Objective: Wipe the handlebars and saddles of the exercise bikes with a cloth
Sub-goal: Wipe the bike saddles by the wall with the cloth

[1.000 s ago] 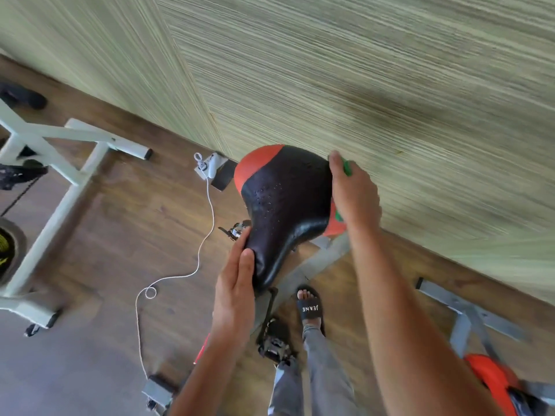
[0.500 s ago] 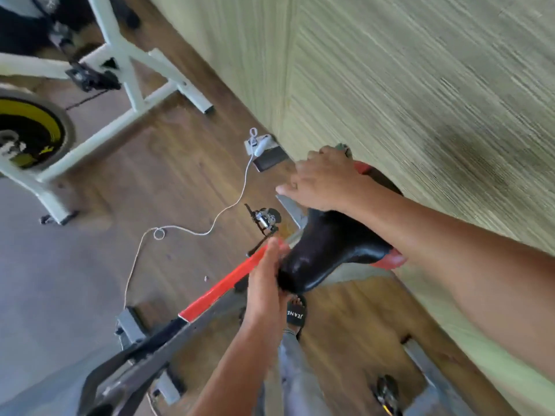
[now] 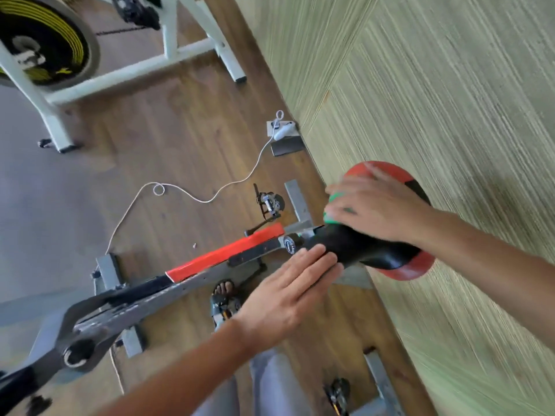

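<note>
Item: glossy black padded saddle with red rear edge (image 3: 372, 250), right of centre in the frame, close beside the green woven-textured wall (image 3: 435, 100), mounted on the grey-and-red exercise bike frame (image 3: 228, 256).

Right hand (image 3: 375, 208): laid flat over the saddle top, fingers spread and motion-blurred, pressing a green cloth (image 3: 333, 202) that shows only at the fingertips.

Left hand (image 3: 288, 292): fingers straight and together, resting against the saddle's narrow nose; holding nothing.

Handling, by judgement: saddle firm with slight padding give, smooth cover probably slippery when damp, fixed on its post; steady it at the nose. Cloth soft and light, best kept bunched under the palm.

Also present: white cable (image 3: 192, 196) on the wooden floor (image 3: 180, 145); white-framed bike with yellow-striped flywheel (image 3: 42, 40), upper left.
</note>
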A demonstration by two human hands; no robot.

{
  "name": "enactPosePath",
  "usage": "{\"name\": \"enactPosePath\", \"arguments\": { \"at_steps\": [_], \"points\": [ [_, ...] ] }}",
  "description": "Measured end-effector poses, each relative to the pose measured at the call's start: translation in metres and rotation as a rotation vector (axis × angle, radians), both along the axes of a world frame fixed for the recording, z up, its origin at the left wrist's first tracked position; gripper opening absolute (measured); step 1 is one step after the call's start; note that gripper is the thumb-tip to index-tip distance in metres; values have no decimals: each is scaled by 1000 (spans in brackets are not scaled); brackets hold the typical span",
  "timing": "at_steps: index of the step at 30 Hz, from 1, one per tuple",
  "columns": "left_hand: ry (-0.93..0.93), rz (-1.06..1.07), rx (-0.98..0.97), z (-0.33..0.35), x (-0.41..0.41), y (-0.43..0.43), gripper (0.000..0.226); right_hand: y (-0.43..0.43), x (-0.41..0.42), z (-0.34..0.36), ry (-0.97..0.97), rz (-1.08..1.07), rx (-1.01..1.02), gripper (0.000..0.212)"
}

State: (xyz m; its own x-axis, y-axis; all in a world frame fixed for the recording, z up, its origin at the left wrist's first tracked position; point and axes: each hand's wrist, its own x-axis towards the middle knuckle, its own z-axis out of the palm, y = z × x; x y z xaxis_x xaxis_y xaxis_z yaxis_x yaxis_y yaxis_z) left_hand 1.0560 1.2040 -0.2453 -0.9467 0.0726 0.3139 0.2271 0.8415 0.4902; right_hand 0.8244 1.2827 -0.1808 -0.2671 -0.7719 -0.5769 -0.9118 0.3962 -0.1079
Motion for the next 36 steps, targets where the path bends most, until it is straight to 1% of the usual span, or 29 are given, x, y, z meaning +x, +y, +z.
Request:
{"name": "enactPosePath", "arguments": {
  "at_steps": [1,2,3,4,6,7,8,9,10,11,13,14,15,18,19,22,23,24,27,29,31,32,33,35,36],
  "points": [
    [13,-25,-73,-3,2,-7,41,-1,0,-3,86,4,-16,41],
    [23,-55,-148,-8,5,-12,44,-1,7,-6,113,9,-45,47],
    [32,-93,-224,-13,7,-16,48,-1,19,-5,78,12,-76,52],
    [42,-128,-298,-17,8,-19,52,1,29,-5,-9,-4,-99,53],
    [76,-176,-394,-24,7,-24,56,2,35,0,-185,-64,-82,44],
    [95,-192,-415,-25,6,-28,57,-1,29,-1,-169,-66,-69,41],
    [109,-207,-431,-24,3,-32,57,-4,24,-2,-105,-62,-73,41],
    [119,-223,-443,-25,2,-36,56,-4,22,-6,-30,-49,-97,41],
    [127,-245,-448,-27,1,-39,56,-4,28,-7,-2,-62,-127,41],
    [135,-269,-450,-28,1,-42,56,-1,40,-6,-36,-74,-169,40],
    [156,-318,-468,-30,-2,-47,57,8,62,0,-210,-95,-242,39],
    [158,-339,-465,-31,-3,-48,57,13,62,2,-245,-86,-261,40],
    [155,-349,-455,-30,-5,-50,56,15,55,-1,-202,-85,-280,40],
    [168,-361,-405,-27,-10,-53,56,15,35,-15,92,-219,-359,34],
    [184,-369,-390,-25,-12,-53,55,15,40,-18,127,-247,-379,35],
    [211,-444,-363,-19,-19,-51,51,34,67,-18,24,-195,-479,39],
    [217,-465,-370,-18,-23,-52,51,40,64,-19,25,-183,-500,39],
    [225,-472,-382,-18,-26,-51,51,45,54,-20,59,-211,-507,39],
    [226,-440,-381,-20,-30,-54,51,43,37,-27,184,-429,-536,38],
    [179,-399,-265,-18,-28,-51,52,46,65,-31,169,-450,-602,39],
    [129,-332,-137,-12,-26,-48,51,61,93,-32,103,-373,-670,41],
    [111,-313,-100,-10,-27,-48,49,69,92,-34,117,-365,-686,42],
    [101,-310,-80,-9,-29,-47,48,74,85,-36,166,-420,-689,44],
    [89,-324,-46,-10,-35,-44,44,73,68,-42,278,-694,-699,47],
    [88,-320,-27,-12,-35,-43,42,67,73,-45,292,-810,-733,47]
  ]
}}
